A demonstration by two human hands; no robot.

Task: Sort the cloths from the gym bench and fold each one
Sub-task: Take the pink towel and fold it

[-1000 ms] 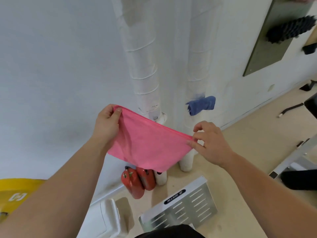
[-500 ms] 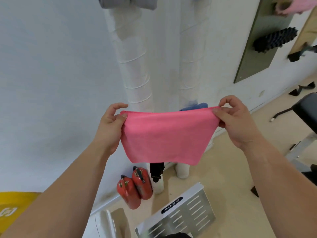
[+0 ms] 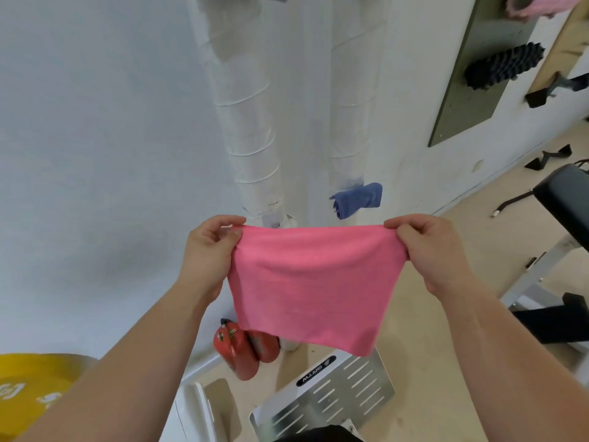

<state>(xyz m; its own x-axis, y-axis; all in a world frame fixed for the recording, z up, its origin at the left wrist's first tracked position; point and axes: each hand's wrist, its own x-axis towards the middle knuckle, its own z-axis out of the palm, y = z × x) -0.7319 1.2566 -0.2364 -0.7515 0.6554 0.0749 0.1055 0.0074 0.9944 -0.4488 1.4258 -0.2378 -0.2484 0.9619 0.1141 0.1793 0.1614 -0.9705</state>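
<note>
A pink cloth (image 3: 310, 288) hangs spread out in the air in front of me. My left hand (image 3: 208, 253) pinches its upper left corner between thumb and fingers. My right hand (image 3: 428, 250) pinches its upper right corner. The top edge runs almost level between the two hands and the lower edge hangs free. A blue cloth (image 3: 358, 199) is draped on a white wrapped pipe (image 3: 347, 129) behind. Part of the black gym bench (image 3: 565, 202) shows at the right edge.
Two wrapped white pipes (image 3: 251, 135) stand against the white wall. Red kettlebell-like weights (image 3: 245, 346) and a slotted metal plate (image 3: 331, 390) lie on the floor below. A yellow weight plate (image 3: 28, 387) is at lower left. A mirror (image 3: 471, 74) hangs at upper right.
My right hand took hold of the right corner and rose level with the left; the cloth went from slanting to stretched flat. The view tilted and both hands now sit lower in it.
</note>
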